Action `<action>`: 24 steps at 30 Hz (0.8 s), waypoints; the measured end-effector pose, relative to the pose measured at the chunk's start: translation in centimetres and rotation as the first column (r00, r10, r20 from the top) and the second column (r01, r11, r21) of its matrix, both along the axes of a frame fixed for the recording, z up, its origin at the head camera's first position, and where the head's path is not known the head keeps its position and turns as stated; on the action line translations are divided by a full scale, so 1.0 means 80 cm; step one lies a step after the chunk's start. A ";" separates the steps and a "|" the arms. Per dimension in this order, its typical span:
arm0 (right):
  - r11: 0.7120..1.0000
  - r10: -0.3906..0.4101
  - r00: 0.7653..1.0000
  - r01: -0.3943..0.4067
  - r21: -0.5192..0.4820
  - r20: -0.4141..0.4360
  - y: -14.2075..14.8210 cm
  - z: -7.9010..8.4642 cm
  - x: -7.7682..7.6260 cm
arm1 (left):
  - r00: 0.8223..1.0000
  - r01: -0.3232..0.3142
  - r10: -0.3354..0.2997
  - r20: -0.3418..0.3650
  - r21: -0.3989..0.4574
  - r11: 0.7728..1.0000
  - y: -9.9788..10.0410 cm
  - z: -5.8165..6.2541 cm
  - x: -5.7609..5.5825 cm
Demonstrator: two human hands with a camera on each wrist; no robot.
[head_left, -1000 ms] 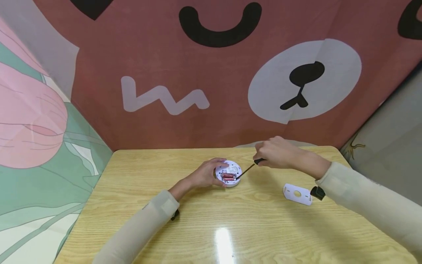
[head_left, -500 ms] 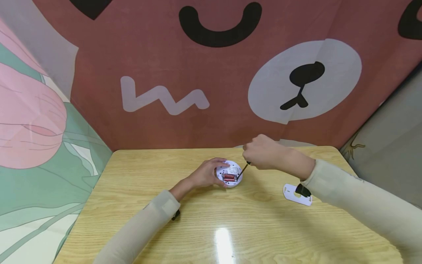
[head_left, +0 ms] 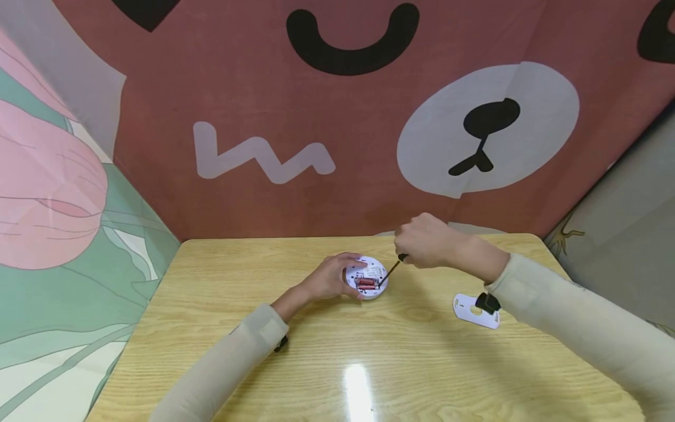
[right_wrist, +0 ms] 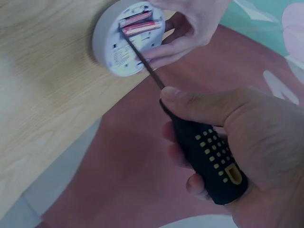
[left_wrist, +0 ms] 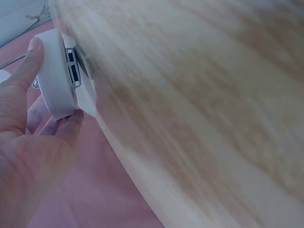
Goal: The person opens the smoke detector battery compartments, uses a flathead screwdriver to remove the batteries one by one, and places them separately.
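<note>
While my left grip (head_left: 331, 278) is clamped around the rim of a round white plastic device (head_left: 370, 273) on the yellow wood-grain desk (head_left: 263, 369), my right grip (head_left: 428, 242) is wrapped round a black-handled, yellow-dotted screwdriver (right_wrist: 191, 142), its thin tip at the ends of two red cylindrical batteries (right_wrist: 142, 28).

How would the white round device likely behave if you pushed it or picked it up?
The white round device would probably feel stiff, since it looks like hard plastic. Wide and low, it seems unlikely to tip. Its two red batteries lie uncovered, so they might drop out if it's turned over.
</note>
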State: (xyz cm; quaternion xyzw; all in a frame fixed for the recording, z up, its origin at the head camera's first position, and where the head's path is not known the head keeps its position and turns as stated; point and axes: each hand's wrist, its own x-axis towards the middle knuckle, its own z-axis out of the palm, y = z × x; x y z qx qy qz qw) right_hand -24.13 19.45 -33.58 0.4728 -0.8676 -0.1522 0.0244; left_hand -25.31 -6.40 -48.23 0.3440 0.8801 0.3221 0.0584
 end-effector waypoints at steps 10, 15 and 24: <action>0.988 -0.053 0.992 0.069 -0.139 0.115 0.035 -0.018 -0.005 | 1.000 0.001 -0.001 0.010 0.001 1.000 0.001 0.002 0.001; 0.968 -0.042 0.984 0.083 -0.236 0.173 0.057 -0.033 -0.008 | 1.000 -0.006 0.005 0.024 0.008 1.000 0.000 0.000 0.000; 0.910 0.019 0.979 0.068 -0.410 0.204 0.088 -0.069 -0.013 | 0.999 -0.010 0.009 0.035 0.015 1.000 -0.002 -0.002 -0.001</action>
